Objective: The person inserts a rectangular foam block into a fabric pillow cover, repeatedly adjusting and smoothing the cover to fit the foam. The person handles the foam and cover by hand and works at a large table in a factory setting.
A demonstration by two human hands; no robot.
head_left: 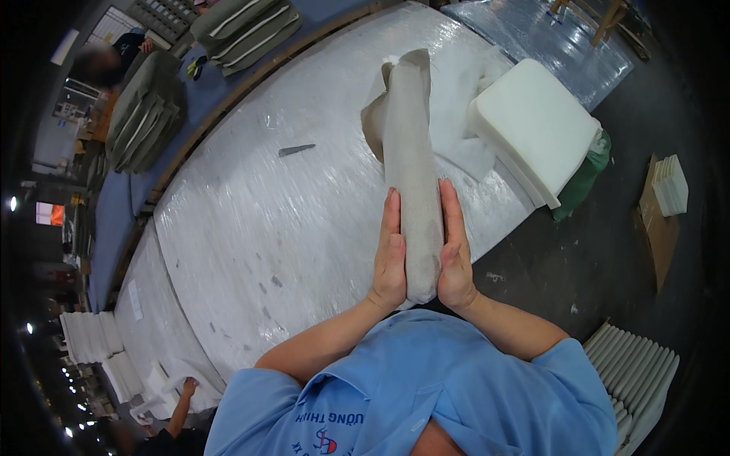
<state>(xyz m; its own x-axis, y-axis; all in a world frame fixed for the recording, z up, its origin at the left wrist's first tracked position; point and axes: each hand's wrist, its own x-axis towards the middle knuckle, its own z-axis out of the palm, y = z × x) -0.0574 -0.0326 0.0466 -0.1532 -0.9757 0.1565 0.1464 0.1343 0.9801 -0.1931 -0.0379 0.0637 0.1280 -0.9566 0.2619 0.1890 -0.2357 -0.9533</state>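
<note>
A long, beige fabric-covered cushion (pixel 414 182) stretches away from my body over the plastic-covered table (pixel 228 220), its narrow side facing up. Loose flaps of the cover (pixel 373 125) spread at its far end, where a bit of white filling shows. My left hand (pixel 390 262) presses flat along the cushion's left side near its close end. Against the opposite side lies my right hand (pixel 454 258), fingers straight and together. Between them the two palms clasp the cushion; its underside is hidden.
Right of the cushion sits a stack of white foam pads (pixel 536 125), with green material (pixel 585 178) beneath. A small grey strip (pixel 296 150) lies on the table. Grey-green cushions (pixel 247 30) are piled on a blue table beyond. White folded pieces (pixel 635 376) stand at lower right. Other people work at left.
</note>
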